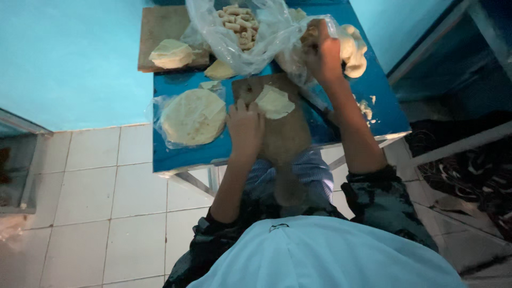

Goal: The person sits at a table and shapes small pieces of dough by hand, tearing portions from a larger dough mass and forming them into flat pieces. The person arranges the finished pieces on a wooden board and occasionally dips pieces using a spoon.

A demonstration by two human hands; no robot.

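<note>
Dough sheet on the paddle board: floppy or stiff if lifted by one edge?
Probably floppy: the dough sheet lies thin and flat on the wooden board, with an uneven edge. Likely light for its size and apt to tear or stretch, since it looks so thin. The left hand rests at its edge; the right hand grips a dough lump.

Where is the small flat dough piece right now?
In the head view, the small flat dough piece lies on the wooden paddle board, just right of the left hand.
</note>
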